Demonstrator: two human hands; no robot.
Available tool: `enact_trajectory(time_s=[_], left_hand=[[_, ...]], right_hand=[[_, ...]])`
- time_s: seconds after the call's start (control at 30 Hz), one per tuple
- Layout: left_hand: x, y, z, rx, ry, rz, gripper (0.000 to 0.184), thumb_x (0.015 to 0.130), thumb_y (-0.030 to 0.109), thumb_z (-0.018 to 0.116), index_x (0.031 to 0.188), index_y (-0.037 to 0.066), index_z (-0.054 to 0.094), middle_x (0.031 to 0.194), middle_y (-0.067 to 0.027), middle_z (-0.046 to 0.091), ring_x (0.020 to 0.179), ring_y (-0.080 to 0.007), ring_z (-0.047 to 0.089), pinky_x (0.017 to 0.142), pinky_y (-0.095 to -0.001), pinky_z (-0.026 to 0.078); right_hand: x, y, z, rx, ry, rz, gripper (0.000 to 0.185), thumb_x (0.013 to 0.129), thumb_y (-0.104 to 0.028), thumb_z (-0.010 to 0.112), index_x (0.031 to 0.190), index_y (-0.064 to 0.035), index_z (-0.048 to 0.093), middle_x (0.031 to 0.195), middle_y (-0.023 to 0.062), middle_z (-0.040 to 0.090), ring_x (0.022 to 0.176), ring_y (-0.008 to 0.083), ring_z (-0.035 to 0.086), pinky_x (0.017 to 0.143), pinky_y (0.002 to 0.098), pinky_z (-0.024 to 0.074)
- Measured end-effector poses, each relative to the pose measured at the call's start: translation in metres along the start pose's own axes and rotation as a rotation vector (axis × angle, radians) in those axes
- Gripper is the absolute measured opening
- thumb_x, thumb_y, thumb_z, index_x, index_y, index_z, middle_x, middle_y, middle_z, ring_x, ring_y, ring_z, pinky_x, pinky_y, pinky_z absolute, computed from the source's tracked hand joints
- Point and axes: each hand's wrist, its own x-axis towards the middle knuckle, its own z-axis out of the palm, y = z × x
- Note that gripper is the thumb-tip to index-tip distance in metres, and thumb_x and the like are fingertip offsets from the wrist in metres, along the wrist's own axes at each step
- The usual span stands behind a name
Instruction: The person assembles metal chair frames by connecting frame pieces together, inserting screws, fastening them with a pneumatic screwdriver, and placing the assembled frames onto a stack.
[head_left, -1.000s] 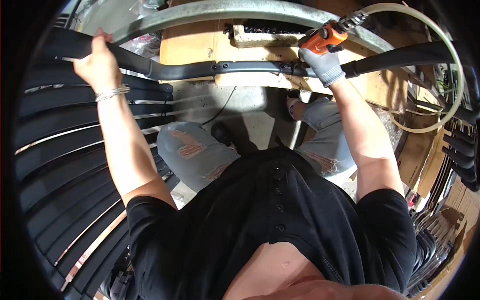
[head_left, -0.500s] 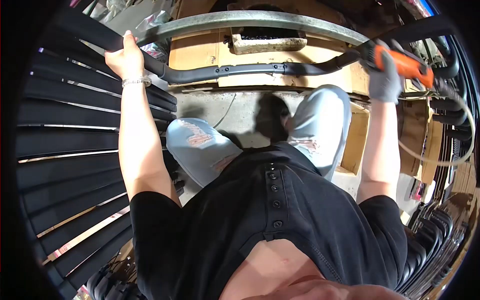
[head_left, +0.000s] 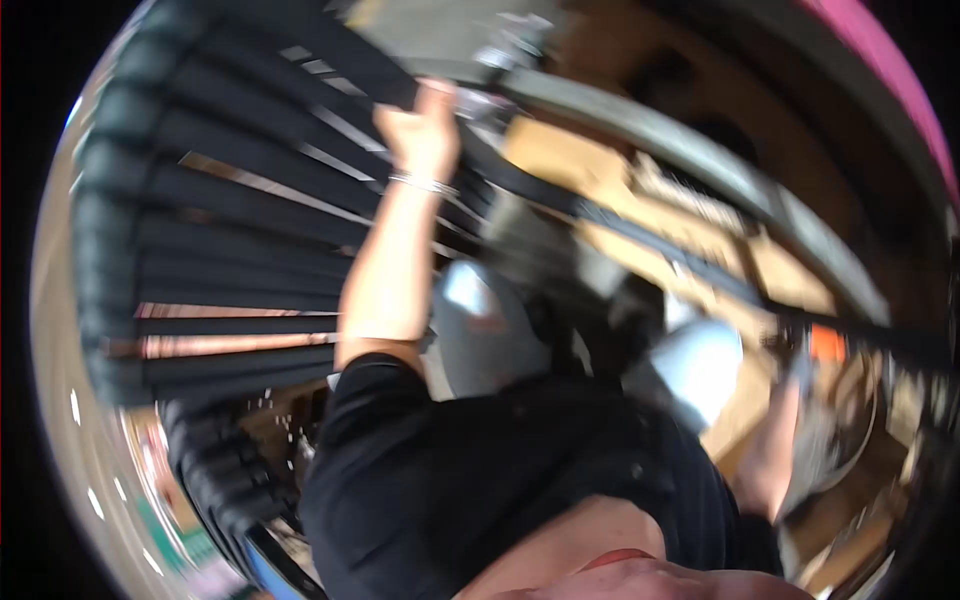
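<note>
My left hand [head_left: 425,135], bare and with a bracelet at the wrist, is wrapped round one end of a black tubular frame [head_left: 700,265]. That frame runs slantwise from the left hand down toward the right side. At its right part, my right hand [head_left: 797,368] wears a grey glove and is closed on an orange power tool [head_left: 826,343]. Motion blur smears the tool, so its tip and whether it touches the frame cannot be made out. A grey metal bar [head_left: 700,145] curves along beyond the black frame.
Stacked black slat-like frames [head_left: 240,260] fill the left side. Cardboard [head_left: 565,160] lies beneath the black frame and the bar. A pale hose [head_left: 860,430] loops below the tool. Black padded parts [head_left: 215,460] stand at the lower left.
The whole view has swung round and is now blurred, with the black frame appearing tilted down to the right. My left hand keeps its hold, and the right still has the orange tool.
</note>
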Motion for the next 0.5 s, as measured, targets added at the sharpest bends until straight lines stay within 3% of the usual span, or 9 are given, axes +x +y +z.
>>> enact_trajectory(time_s=[0.03, 0.07, 0.1, 0.13, 0.2, 0.27, 0.33, 0.5], left_hand=[[0.003, 0.01, -0.001, 0.023, 0.032, 0.03, 0.021, 0.071, 0.017, 0.063, 0.067, -0.001, 0.053, 0.065, -0.0057, 0.056, 0.06, -0.0149, 0.051, 0.055, -0.0323, 0.043], [0.005, -0.016, 0.0, -0.127, -0.061, -0.145, 0.02, 0.071, 0.016, 0.064, 0.073, -0.002, 0.055, 0.068, -0.007, 0.058, 0.062, -0.0177, 0.055, 0.059, -0.0321, 0.045], [0.001, -0.038, 0.007, -0.054, 0.011, -0.273, 0.022, 0.07, 0.014, 0.065, 0.081, -0.003, 0.056, 0.07, -0.0078, 0.06, 0.065, -0.0184, 0.058, 0.061, -0.0314, 0.047], [-0.002, -0.006, 0.005, -0.325, -0.061, -0.318, 0.011, 0.071, 0.006, 0.061, 0.079, -0.001, 0.056, 0.068, -0.0039, 0.058, 0.061, -0.0113, 0.055, 0.057, -0.0262, 0.045], [-0.003, -0.002, 0.003, -0.421, -0.085, -0.39, 0.018, 0.071, 0.008, 0.063, 0.083, -0.002, 0.055, 0.068, -0.0046, 0.058, 0.058, -0.0111, 0.054, 0.055, -0.025, 0.045], [-0.011, 0.02, -0.015, -0.436, -0.079, -0.361, 0.015, 0.072, 0.009, 0.062, 0.079, -0.001, 0.054, 0.066, -0.002, 0.055, 0.057, -0.0092, 0.051, 0.054, -0.0245, 0.043], [-0.014, 0.02, -0.038, -0.479, -0.153, -0.225, 0.018, 0.073, 0.011, 0.063, 0.082, 0.001, 0.052, 0.066, 0.0015, 0.05, 0.059, -0.0071, 0.047, 0.054, -0.0237, 0.041], [-0.017, 0.125, -0.192, -0.556, -0.22, 0.143, 0.032, 0.073, 0.014, 0.065, 0.096, 0.003, 0.045, 0.068, 0.0032, 0.045, 0.061, -0.0053, 0.045, 0.057, -0.0223, 0.041]], right_hand=[[-0.045, -0.03, 0.047, -0.402, -0.139, -0.204, 0.038, 0.08, -0.013, 0.055, 0.114, -0.0009, 0.045, 0.107, 0.0114, 0.053, 0.092, 0.0187, 0.053, 0.076, 0.0298, 0.0465], [-0.097, -0.064, 0.103, -0.771, -0.2, -0.462, 0.054, 0.075, -0.01, 0.06, 0.123, 0.0011, 0.038, 0.116, 0.0153, 0.048, 0.101, 0.0203, 0.049, 0.083, 0.0299, 0.0444], [-0.109, -0.054, 0.112, -0.938, -0.038, -0.559, 0.049, 0.073, 0.002, 0.058, 0.119, 0.0039, 0.04, 0.115, 0.01, 0.046, 0.102, 0.0173, 0.044, 0.088, 0.0288, 0.0384], [-0.1, -0.044, 0.118, -0.965, -0.083, -0.723, 0.05, 0.073, 0.001, 0.058, 0.12, 0.0027, 0.04, 0.111, 0.0099, 0.048, 0.097, 0.0186, 0.047, 0.087, 0.0284, 0.0389], [-0.083, -0.054, 0.154, -0.624, -0.183, -0.526, 0.045, 0.073, 0.001, 0.058, 0.116, 0.0018, 0.045, 0.107, 0.0105, 0.051, 0.094, 0.0201, 0.048, 0.086, 0.0296, 0.0391], [-0.054, -0.05, 0.145, -0.592, -0.358, -0.451, 0.038, 0.076, -0.009, 0.056, 0.112, 0.0025, 0.048, 0.108, 0.0142, 0.051, 0.098, 0.0248, 0.048, 0.087, 0.0345, 0.0388], [-0.033, -0.055, 0.149, -0.541, -0.295, -0.477, 0.029, 0.077, -0.012, 0.056, 0.102, 0.0019, 0.053, 0.098, 0.0126, 0.054, 0.093, 0.0241, 0.05, 0.085, 0.0348, 0.0397], [-0.067, -0.128, 0.228, -0.221, -0.497, -0.325, 0.025, 0.076, -0.012, 0.056, 0.098, -0.0017, 0.054, 0.091, 0.01, 0.055, 0.085, 0.0197, 0.052, 0.08, 0.0306, 0.0408]])
